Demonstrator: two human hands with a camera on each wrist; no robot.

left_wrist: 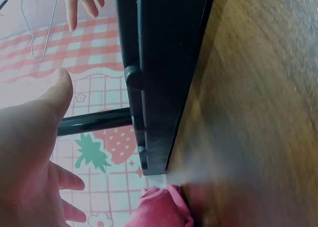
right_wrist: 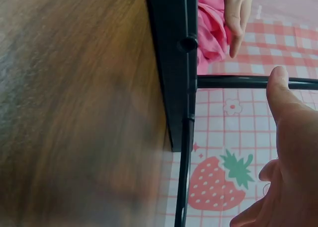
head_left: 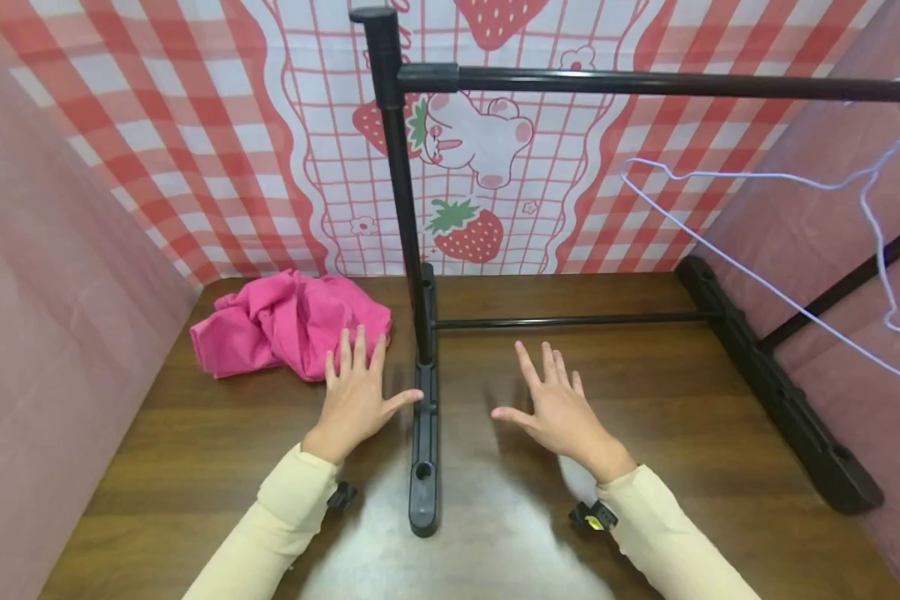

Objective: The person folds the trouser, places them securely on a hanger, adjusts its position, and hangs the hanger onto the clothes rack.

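Observation:
A crumpled pink cloth (head_left: pixel 292 321) lies on the table at the left in the head view. My left hand (head_left: pixel 356 400) hovers over the near right edge of that cloth, fingers spread and straight, its thumb pointing toward the rack's left foot (head_left: pixel 424 450). Whether the fingertips touch the cloth I cannot tell. To the right of the foot, my right hand (head_left: pixel 562 408) is held above the table with fingers extended, holding nothing. A light purple wire hanger (head_left: pixel 765 175) hangs at the right side of the black garment rack (head_left: pixel 645 83).
The rack's left post (head_left: pixel 405 208) rises between the cloth and my right hand. A thin lower bar (head_left: pixel 570 320) joins the left foot to the right foot (head_left: pixel 780 392). Behind stands a red checked strawberry-print curtain (head_left: pixel 465 167), with pink fabric (head_left: pixel 67 250) along the sides.

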